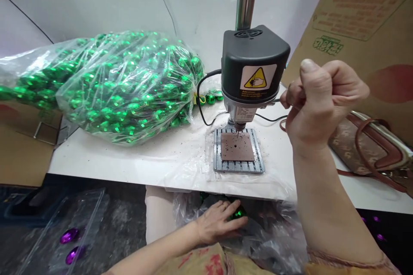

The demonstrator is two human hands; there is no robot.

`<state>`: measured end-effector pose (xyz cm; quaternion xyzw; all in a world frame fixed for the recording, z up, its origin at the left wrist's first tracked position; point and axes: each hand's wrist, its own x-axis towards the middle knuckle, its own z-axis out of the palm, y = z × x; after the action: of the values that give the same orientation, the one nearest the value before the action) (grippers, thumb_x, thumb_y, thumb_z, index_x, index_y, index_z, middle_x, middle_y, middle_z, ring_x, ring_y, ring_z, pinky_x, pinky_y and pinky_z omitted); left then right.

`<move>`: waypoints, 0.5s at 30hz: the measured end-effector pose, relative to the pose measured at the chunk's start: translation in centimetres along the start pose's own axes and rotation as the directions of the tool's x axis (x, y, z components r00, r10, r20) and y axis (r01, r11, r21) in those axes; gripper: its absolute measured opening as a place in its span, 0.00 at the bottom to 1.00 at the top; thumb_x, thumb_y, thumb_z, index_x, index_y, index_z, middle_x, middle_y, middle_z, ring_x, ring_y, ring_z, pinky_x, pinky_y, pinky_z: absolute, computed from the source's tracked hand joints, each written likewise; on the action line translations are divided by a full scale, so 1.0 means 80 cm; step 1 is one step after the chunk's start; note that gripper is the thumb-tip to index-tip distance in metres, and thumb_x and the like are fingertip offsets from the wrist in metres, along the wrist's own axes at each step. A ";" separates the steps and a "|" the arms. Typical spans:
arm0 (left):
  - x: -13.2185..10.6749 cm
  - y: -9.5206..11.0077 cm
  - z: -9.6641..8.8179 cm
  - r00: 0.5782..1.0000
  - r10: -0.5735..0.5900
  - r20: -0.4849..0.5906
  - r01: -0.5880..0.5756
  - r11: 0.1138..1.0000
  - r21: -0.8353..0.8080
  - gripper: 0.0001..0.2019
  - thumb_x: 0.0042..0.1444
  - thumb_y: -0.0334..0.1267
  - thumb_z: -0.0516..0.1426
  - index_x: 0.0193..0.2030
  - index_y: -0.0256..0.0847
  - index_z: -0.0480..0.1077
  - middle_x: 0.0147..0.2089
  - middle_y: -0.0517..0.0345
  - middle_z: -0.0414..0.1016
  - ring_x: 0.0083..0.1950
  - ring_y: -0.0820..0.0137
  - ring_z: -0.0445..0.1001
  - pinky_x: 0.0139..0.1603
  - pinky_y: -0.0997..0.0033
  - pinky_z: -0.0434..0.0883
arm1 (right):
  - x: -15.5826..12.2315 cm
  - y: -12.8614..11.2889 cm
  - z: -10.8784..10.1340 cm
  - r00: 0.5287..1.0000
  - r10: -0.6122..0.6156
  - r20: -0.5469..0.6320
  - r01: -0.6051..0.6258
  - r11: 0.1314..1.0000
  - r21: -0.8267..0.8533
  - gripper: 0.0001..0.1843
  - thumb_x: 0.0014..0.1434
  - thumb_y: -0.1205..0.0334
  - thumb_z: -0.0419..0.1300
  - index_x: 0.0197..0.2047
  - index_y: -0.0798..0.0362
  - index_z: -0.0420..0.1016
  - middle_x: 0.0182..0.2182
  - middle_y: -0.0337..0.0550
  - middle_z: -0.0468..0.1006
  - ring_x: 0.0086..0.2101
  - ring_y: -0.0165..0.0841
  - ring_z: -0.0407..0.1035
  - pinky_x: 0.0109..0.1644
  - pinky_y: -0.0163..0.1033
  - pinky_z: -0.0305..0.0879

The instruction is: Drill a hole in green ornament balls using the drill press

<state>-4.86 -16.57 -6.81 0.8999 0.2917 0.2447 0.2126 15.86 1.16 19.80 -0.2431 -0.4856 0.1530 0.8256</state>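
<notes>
My right hand is raised at the right of a small black drill press and is closed in a fist round its feed lever. The drill bit hangs just above a brown plate on the ribbed metal base. My left hand reaches below the table edge into a clear plastic bag on my lap. Its fingers are spread over a green faceted bead, touching it.
A big clear bag of green beads lies on the white table at the left. A cardboard box and a brown handbag stand at the right. Purple beads lie in a clear tray at lower left.
</notes>
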 end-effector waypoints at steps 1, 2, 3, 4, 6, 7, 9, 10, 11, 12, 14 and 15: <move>0.001 -0.004 -0.007 0.994 0.020 -0.107 -0.019 1.000 0.006 0.20 0.57 0.44 0.63 0.57 0.68 0.75 0.58 0.58 0.81 0.45 0.60 0.84 0.40 0.56 0.82 | -0.001 -0.001 0.000 1.000 -0.001 0.005 0.001 1.000 -0.006 0.20 0.59 0.66 0.62 0.20 0.50 0.58 0.13 0.28 0.59 0.14 0.21 0.52 0.19 0.36 0.48; 0.006 -0.010 -0.019 0.971 0.014 -0.240 -0.012 1.000 0.010 0.13 0.58 0.43 0.62 0.50 0.64 0.78 0.52 0.58 0.84 0.43 0.61 0.84 0.39 0.58 0.82 | -0.001 -0.002 -0.001 1.000 -0.005 0.014 0.005 1.000 -0.015 0.20 0.60 0.66 0.61 0.20 0.51 0.58 0.13 0.28 0.59 0.15 0.21 0.53 0.20 0.35 0.49; 0.015 -0.019 -0.034 0.922 -0.031 -0.386 0.036 0.999 0.005 0.06 0.58 0.41 0.61 0.41 0.58 0.79 0.44 0.57 0.85 0.40 0.62 0.84 0.37 0.59 0.81 | -0.002 -0.002 -0.001 1.000 -0.010 0.023 0.010 1.000 -0.025 0.20 0.60 0.66 0.61 0.20 0.51 0.58 0.13 0.28 0.59 0.15 0.20 0.53 0.21 0.34 0.50; 0.027 -0.030 -0.054 0.846 -0.104 -0.523 0.113 0.993 -0.014 0.06 0.59 0.38 0.60 0.33 0.53 0.77 0.37 0.56 0.84 0.38 0.62 0.84 0.35 0.60 0.80 | -0.002 -0.003 -0.002 0.999 -0.012 0.033 0.014 0.999 -0.035 0.20 0.61 0.66 0.61 0.20 0.51 0.58 0.13 0.28 0.60 0.15 0.20 0.54 0.21 0.33 0.51; 0.060 -0.060 -0.101 0.622 -0.308 -0.720 0.349 0.932 -0.097 0.12 0.60 0.35 0.55 0.26 0.47 0.70 0.31 0.54 0.81 0.37 0.62 0.82 0.37 0.61 0.78 | -0.002 -0.003 -0.002 0.999 -0.010 0.042 0.012 0.999 -0.044 0.20 0.61 0.66 0.61 0.20 0.52 0.59 0.13 0.28 0.60 0.15 0.20 0.54 0.21 0.33 0.51; 0.079 -0.080 -0.127 0.560 -0.345 -0.753 0.402 0.908 -0.116 0.12 0.61 0.33 0.52 0.28 0.45 0.70 0.32 0.54 0.81 0.37 0.62 0.82 0.39 0.61 0.77 | -0.002 -0.003 -0.003 0.999 -0.004 0.041 0.006 0.999 -0.042 0.20 0.60 0.66 0.61 0.20 0.52 0.59 0.13 0.28 0.60 0.15 0.20 0.54 0.21 0.34 0.52; 0.122 -0.123 -0.174 0.529 -0.379 -0.759 0.450 0.884 -0.128 0.13 0.60 0.29 0.48 0.32 0.43 0.71 0.33 0.54 0.80 0.36 0.64 0.80 0.40 0.62 0.75 | -0.002 -0.003 -0.003 0.999 0.012 0.033 -0.011 0.999 -0.035 0.21 0.60 0.65 0.62 0.19 0.51 0.58 0.13 0.27 0.59 0.15 0.21 0.55 0.20 0.34 0.52; 0.144 -0.146 -0.194 0.561 -0.433 -0.706 0.516 0.849 -0.110 0.13 0.59 0.27 0.47 0.32 0.42 0.72 0.32 0.54 0.79 0.35 0.65 0.79 0.40 0.63 0.75 | -0.002 -0.004 -0.003 0.999 0.019 0.028 -0.018 0.999 -0.034 0.22 0.59 0.65 0.63 0.19 0.51 0.58 0.13 0.28 0.58 0.15 0.21 0.55 0.20 0.35 0.52; 0.166 -0.169 -0.210 0.610 -0.467 -0.641 0.563 0.824 -0.065 0.14 0.58 0.25 0.47 0.33 0.41 0.72 0.33 0.54 0.79 0.36 0.65 0.78 0.41 0.64 0.74 | -0.002 -0.004 -0.003 0.999 0.026 0.024 -0.025 0.999 -0.032 0.22 0.59 0.65 0.63 0.19 0.51 0.57 0.13 0.28 0.58 0.15 0.21 0.54 0.20 0.35 0.51; 0.187 -0.190 -0.223 0.640 -0.469 -0.609 0.568 0.822 -0.036 0.14 0.56 0.24 0.49 0.34 0.40 0.74 0.36 0.53 0.79 0.38 0.64 0.78 0.43 0.64 0.74 | -0.003 -0.005 -0.003 0.999 0.028 0.019 -0.028 0.999 -0.032 0.22 0.59 0.65 0.63 0.18 0.51 0.57 0.13 0.28 0.58 0.15 0.21 0.54 0.20 0.35 0.50; 0.225 -0.227 -0.238 0.698 -0.455 -0.553 0.557 0.830 0.019 0.12 0.54 0.23 0.53 0.37 0.40 0.76 0.40 0.52 0.79 0.43 0.62 0.78 0.48 0.64 0.73 | -0.003 -0.007 -0.003 0.999 0.041 0.014 -0.040 0.999 -0.031 0.23 0.58 0.65 0.64 0.18 0.51 0.57 0.13 0.28 0.58 0.15 0.22 0.54 0.20 0.36 0.49; 0.242 -0.242 -0.243 0.717 -0.439 -0.542 0.543 0.839 0.038 0.12 0.53 0.23 0.56 0.39 0.39 0.76 0.43 0.51 0.79 0.46 0.61 0.78 0.50 0.63 0.73 | -0.004 -0.008 -0.003 0.999 0.049 0.011 -0.049 0.998 -0.033 0.23 0.58 0.65 0.64 0.17 0.51 0.57 0.12 0.28 0.58 0.15 0.22 0.54 0.20 0.37 0.49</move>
<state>-10.23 14.56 4.47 0.7071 0.5888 0.3796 0.0956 15.91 0.40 19.85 -0.2675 -0.4869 0.1666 0.8146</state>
